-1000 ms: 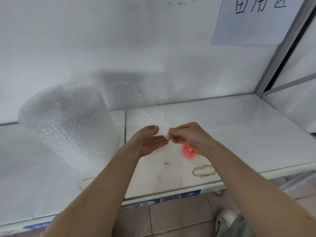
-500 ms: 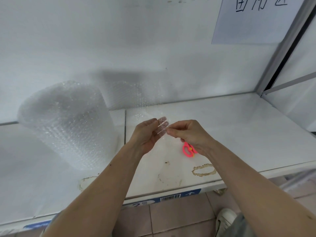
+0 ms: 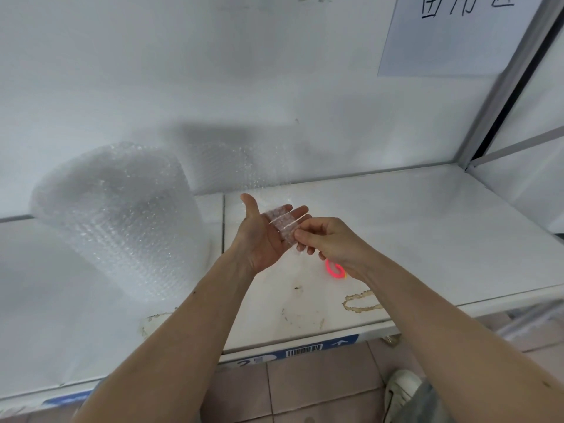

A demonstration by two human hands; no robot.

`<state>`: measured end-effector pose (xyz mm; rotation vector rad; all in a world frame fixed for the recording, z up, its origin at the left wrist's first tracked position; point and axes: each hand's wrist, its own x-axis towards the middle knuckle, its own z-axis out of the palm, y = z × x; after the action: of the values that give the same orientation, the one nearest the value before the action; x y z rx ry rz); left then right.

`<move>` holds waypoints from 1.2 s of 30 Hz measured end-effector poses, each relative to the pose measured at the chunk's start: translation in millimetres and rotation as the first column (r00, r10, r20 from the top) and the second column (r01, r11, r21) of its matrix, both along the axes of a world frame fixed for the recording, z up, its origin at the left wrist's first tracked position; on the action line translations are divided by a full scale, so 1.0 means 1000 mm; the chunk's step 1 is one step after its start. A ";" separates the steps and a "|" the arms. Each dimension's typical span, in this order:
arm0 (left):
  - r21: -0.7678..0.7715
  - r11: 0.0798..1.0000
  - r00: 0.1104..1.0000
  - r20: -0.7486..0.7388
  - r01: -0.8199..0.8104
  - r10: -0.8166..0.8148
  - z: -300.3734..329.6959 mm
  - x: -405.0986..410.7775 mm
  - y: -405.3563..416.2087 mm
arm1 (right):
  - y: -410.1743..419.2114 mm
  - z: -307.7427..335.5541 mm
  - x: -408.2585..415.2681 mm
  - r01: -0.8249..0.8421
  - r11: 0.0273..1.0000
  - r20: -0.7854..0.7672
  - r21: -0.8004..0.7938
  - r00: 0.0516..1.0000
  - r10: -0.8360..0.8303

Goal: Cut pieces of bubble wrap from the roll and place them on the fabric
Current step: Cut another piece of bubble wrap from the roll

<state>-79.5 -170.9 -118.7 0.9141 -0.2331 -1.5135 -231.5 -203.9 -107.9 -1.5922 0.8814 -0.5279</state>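
A big roll of clear bubble wrap (image 3: pixel 119 218) stands on the white shelf (image 3: pixel 427 239) at the left, its loose end trailing right along the back wall. My left hand (image 3: pixel 262 236) is held palm up above the shelf, fingers spread, with small pieces of bubble wrap (image 3: pixel 282 222) lying across its fingers. My right hand (image 3: pixel 329 242) pinches the near edge of those pieces with thumb and fingertips. Pink-handled scissors (image 3: pixel 334 268) lie on the shelf just under my right wrist, mostly hidden. No fabric is in view.
The shelf is stained near its front edge, with a brown ring (image 3: pixel 363 300). A paper sign (image 3: pixel 451 35) hangs on the back wall at the upper right. A metal post (image 3: pixel 500 96) closes the shelf's right end. Tiled floor and a shoe (image 3: pixel 399 389) lie below.
My left hand has turned palm up and opened flat. The small bubble wrap pieces, earlier pinched between both hands, now lie across its fingers while my right hand still pinches them.
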 end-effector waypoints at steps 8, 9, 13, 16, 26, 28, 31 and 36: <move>-0.070 0.995 0.990 0.130 0.064 -0.055 -0.003 -0.001 0.005 | -0.001 -0.003 0.003 0.058 0.998 -0.031 0.004 0.998 -0.058; -0.084 0.995 0.990 0.135 0.059 -0.047 -0.003 -0.002 0.006 | -0.001 -0.004 0.003 0.062 0.998 -0.038 0.008 0.997 -0.062; -0.099 0.994 0.980 0.196 0.048 -0.027 -0.004 -0.004 0.006 | -0.002 -0.005 0.004 0.138 0.990 -0.075 -0.010 0.988 -0.138; -0.073 0.995 0.946 0.322 0.071 -0.044 -0.006 -0.003 0.005 | -0.006 -0.002 0.003 0.283 0.955 -0.068 -0.083 0.955 -0.289; 0.058 0.901 0.757 0.521 0.430 -0.394 -0.002 -0.010 0.016 | -0.004 0.004 0.000 0.173 0.985 0.064 -0.020 0.983 -0.171; 0.056 0.888 0.745 0.523 0.456 -0.415 -0.002 -0.011 0.016 | -0.004 0.004 -0.001 0.169 0.986 0.099 -0.019 0.981 -0.166; 0.041 0.898 0.767 0.505 0.438 -0.396 -0.002 -0.011 0.016 | -0.007 0.001 -0.002 0.196 0.980 0.149 0.025 0.969 -0.197; 0.101 0.922 0.761 0.534 0.374 -0.367 0.000 -0.008 0.018 | -0.016 -0.003 -0.003 0.305 0.952 0.148 -0.034 0.943 -0.297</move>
<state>-87.3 -153.4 -118.8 1.3397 -0.8880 -1.5702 -234.2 -220.3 -111.4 -1.4564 1.0159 -0.8785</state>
